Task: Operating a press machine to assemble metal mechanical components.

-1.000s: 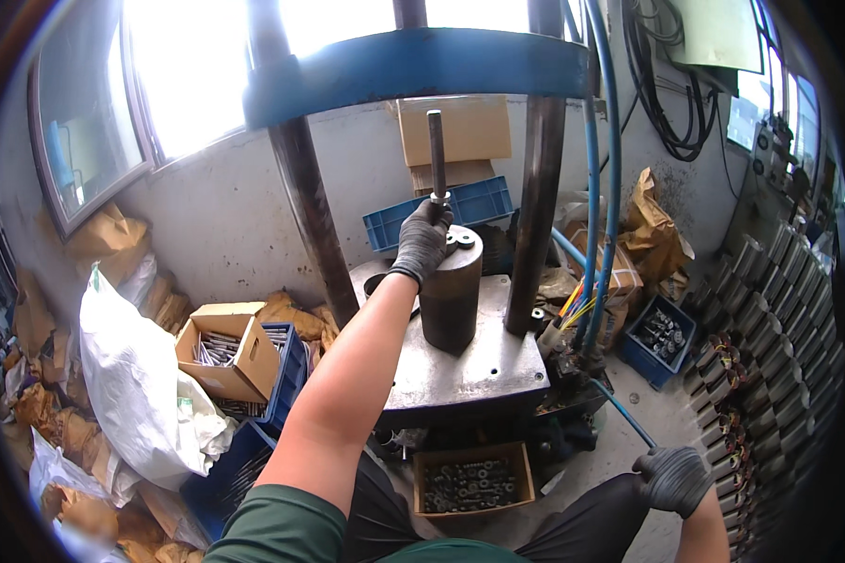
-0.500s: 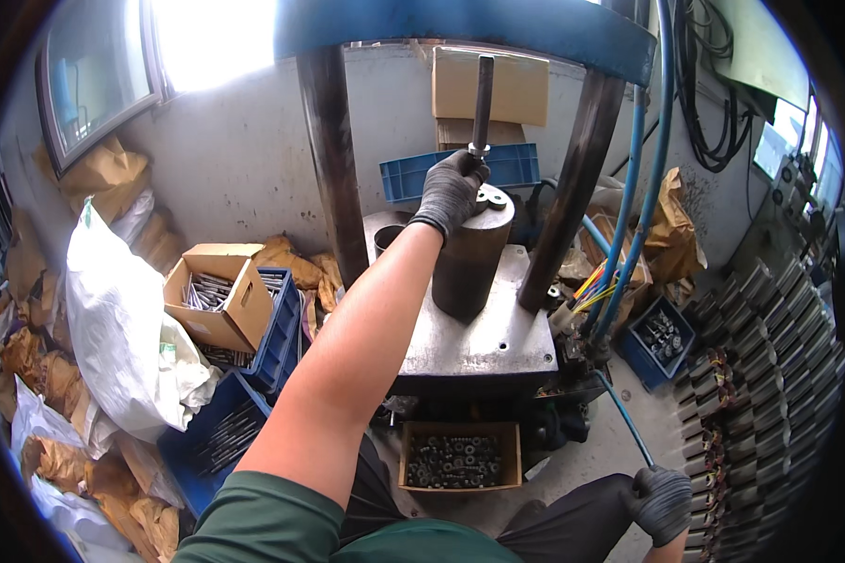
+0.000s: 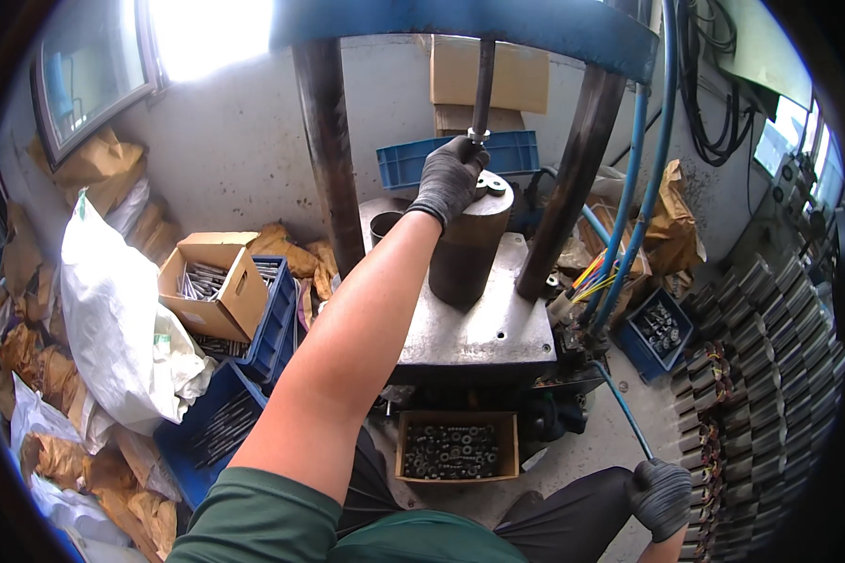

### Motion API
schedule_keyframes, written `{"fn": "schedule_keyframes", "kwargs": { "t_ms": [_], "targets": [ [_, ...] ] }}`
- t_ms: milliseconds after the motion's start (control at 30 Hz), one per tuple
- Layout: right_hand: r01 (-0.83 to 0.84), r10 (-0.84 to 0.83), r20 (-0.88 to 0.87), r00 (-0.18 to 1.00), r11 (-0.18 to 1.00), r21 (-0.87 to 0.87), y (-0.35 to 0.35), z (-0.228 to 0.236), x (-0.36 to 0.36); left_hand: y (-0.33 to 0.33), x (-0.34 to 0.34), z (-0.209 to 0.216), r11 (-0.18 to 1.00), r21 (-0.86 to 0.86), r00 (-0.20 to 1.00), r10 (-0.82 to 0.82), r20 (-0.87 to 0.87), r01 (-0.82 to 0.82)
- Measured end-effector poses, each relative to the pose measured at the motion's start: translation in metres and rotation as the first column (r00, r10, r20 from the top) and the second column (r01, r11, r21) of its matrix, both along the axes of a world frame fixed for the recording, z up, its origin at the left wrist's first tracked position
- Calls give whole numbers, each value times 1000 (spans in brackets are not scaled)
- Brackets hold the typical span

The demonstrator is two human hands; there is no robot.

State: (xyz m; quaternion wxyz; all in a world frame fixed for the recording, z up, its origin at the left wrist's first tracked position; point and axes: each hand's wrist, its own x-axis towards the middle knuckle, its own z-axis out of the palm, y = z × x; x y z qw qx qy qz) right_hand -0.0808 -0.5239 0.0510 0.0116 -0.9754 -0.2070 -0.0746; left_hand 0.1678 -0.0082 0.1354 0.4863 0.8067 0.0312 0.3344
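My left hand [image 3: 451, 175], in a dark grey knit glove, is closed round the lower end of an upright dark metal rod [image 3: 484, 89], just below its silver collar [image 3: 479, 136]. Its fingers partly hide what they grip. The hand is above the top of a thick steel cylinder [image 3: 471, 253], where two small ring-shaped parts [image 3: 490, 185] show. This cylinder stands on the steel table [image 3: 441, 349] of a press. At lower right, my right hand [image 3: 662, 497], gloved alike, is closed on the end of a thin blue lever [image 3: 623, 405].
Dark posts [image 3: 327, 159] and a blue crossbeam [image 3: 469, 19] frame the press. A carton of small metal parts [image 3: 457, 479] sits under its front. Left are a box of metal rods [image 3: 211, 314], blue crates [image 3: 270, 342] and a white sack [image 3: 113, 319]; stacked metal pieces [image 3: 770, 403] line the right.
The whole view has shifted slightly, so most things sit a little higher in the picture. Both hands keep their grips on the rod and the lever.
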Motion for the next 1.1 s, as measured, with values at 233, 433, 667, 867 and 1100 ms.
{"fn": "schedule_keyframes", "kwargs": {
  "t_ms": [233, 433, 667, 867, 1100],
  "targets": [
    [-39, 39, 2, 999, 997, 69, 3, 6, 0, -7, -9, 4, 988, -137, 997, -72, -14, 70],
    [-114, 118, -52, 992, 990, 87, 4, 24, 5, 4, 1, -3, 995, -82, 999, -49, 19, 50],
    [-119, 129, -29, 991, 962, 245, 0, 41, 29, 7, 3, -2, 1000, 8, 1000, 23, -2, -23],
    [-119, 150, -248, 957, 984, 136, -18, 15, 17, 5, -3, 2, 989, -142, 999, -30, 34, 34],
    [-159, 155, -180, 971, 987, -6, -14, 10, 9, 9, 0, -1, 949, -270, 980, -121, 158, 160]
  ]
}}
